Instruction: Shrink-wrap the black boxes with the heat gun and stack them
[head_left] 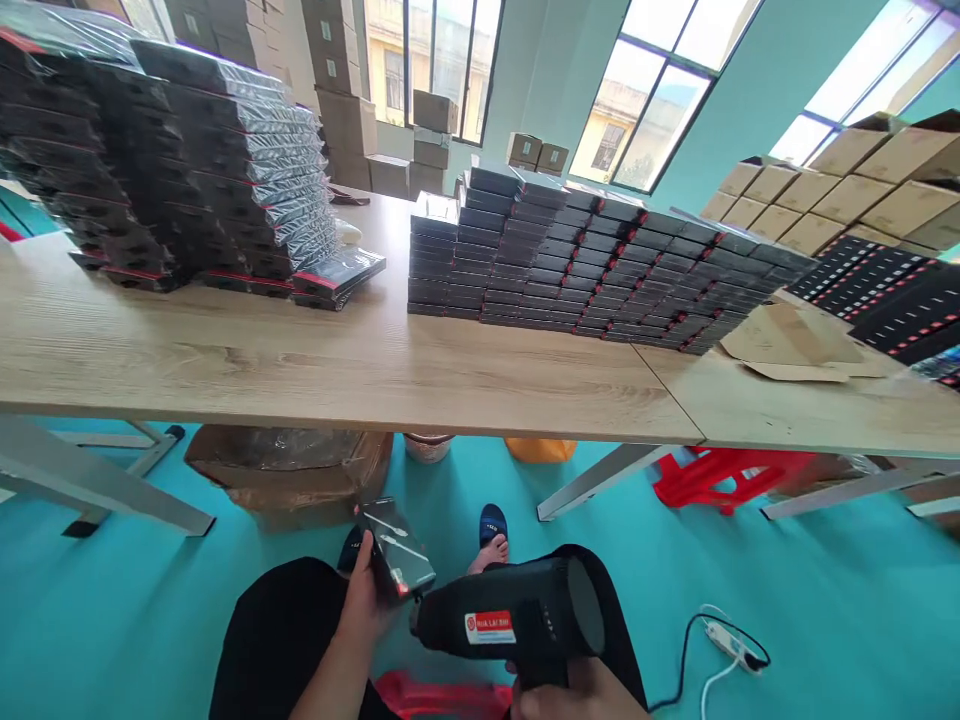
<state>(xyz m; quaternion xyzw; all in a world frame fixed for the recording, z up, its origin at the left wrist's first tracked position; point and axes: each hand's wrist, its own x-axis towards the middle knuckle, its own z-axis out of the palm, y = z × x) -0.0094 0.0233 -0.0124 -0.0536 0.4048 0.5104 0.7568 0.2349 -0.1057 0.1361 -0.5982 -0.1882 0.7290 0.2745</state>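
A flat black rectangular box (397, 550) with a glossy, light-catching surface is held in the left hand (362, 603), below the front edge of the pale wood-grain counter (337, 365). The left grip is closed around its side, the thumb along the edge. The right hand (581, 692) has its grip wrapped round the handle of a matte black pistol-shaped blower (517, 608), whose narrow nozzle points at the box's lower corner, close to it. On the barrel sits a red-and-white label (490, 627); its small capitals seem to read "RUA LAI SHI", the last word uncertain, and the line beneath is too small to make out.

Toward the counter's left end stand tall stacks of black boxes in crinkled clear film (281, 185), with thin red edges. Along its back edge, right of these, runs a smoother block of stacked black boxes (585, 265) with red marks. Farther right lies a flattened tan cardboard sheet (795, 335). A white power strip (731, 643) rests on the smooth teal floor (675, 560).
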